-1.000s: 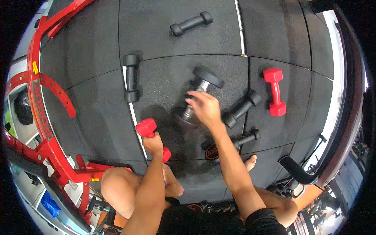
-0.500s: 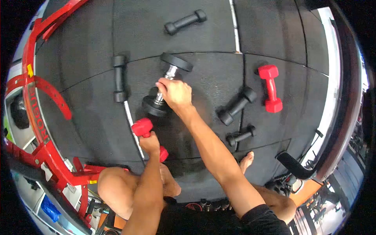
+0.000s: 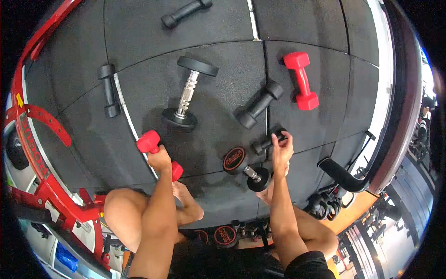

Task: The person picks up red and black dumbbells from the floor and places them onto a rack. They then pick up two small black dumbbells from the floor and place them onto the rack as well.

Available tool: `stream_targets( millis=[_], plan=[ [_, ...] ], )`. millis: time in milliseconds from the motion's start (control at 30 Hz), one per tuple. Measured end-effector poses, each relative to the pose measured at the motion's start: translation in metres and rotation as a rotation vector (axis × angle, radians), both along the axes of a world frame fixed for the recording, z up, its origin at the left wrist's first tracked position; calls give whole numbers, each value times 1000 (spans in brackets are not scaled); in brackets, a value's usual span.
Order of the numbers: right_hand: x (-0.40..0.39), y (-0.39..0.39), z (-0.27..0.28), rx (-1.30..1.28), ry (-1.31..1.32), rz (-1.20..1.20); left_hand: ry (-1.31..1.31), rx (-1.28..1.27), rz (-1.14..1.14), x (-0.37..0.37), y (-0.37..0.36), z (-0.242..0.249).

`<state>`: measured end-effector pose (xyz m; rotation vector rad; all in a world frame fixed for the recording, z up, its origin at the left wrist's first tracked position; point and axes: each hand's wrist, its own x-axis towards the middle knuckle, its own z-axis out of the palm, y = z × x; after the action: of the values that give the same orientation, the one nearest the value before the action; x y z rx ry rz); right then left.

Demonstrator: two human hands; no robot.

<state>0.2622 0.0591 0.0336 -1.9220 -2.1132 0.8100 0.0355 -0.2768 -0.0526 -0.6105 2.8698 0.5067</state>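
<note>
My left hand (image 3: 160, 160) is closed around the handle of a red dumbbell (image 3: 148, 141), whose two ends stick out on either side of the fist. My right hand (image 3: 282, 151) is at the near right end of a small black dumbbell (image 3: 261, 146), thumb and fingers apart around that end; whether they press on it is hard to see. Ahead of my hands lies a chrome-handled dumbbell (image 3: 186, 95) with round black ends. Just left of my right wrist is another chrome-handled dumbbell (image 3: 252, 174), its end face bearing red lettering.
Black dumbbells lie at the far side (image 3: 187, 13), at the left (image 3: 109, 90) and right of centre (image 3: 259, 105). A second red dumbbell (image 3: 302, 81) is at the right. A red metal frame (image 3: 55, 190) borders the left, a padded bar (image 3: 341, 174) the right. Rubber mats cover the floor.
My right hand has let go of the chrome-handled dumbbell and moved right and nearer, to the small black one. The view has shifted. My left hand still grips the red dumbbell.
</note>
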Motion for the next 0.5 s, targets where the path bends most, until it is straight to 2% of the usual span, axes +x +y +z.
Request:
stream_targets(
  millis=[67, 133, 200, 267, 300, 333, 400, 500],
  plan=[
    [21, -2, 4, -102, -134, -9, -24, 1, 34, 0, 2, 2],
    [34, -12, 10, -158, -231, -216, -77, 41, 105, -5, 14, 20],
    [52, -24, 7, -233, -124, -434, -162, 128, 219, -10, 31, 38],
    [79, -38, -16, -318, 191, -640, -152, 115, 202, -9, 29, 34],
    [72, -37, -16, -387, 36, -646, -143, 109, 202, -9, 27, 32],
    [76, -42, -35, -177, -43, -492, -142, 118, 207, -8, 28, 31],
    [90, -34, -42, -308, -112, -555, -141, 131, 214, -8, 25, 32],
    [92, -29, -40, -209, -117, -508, -164, 152, 227, -8, 15, 21]
  ],
)
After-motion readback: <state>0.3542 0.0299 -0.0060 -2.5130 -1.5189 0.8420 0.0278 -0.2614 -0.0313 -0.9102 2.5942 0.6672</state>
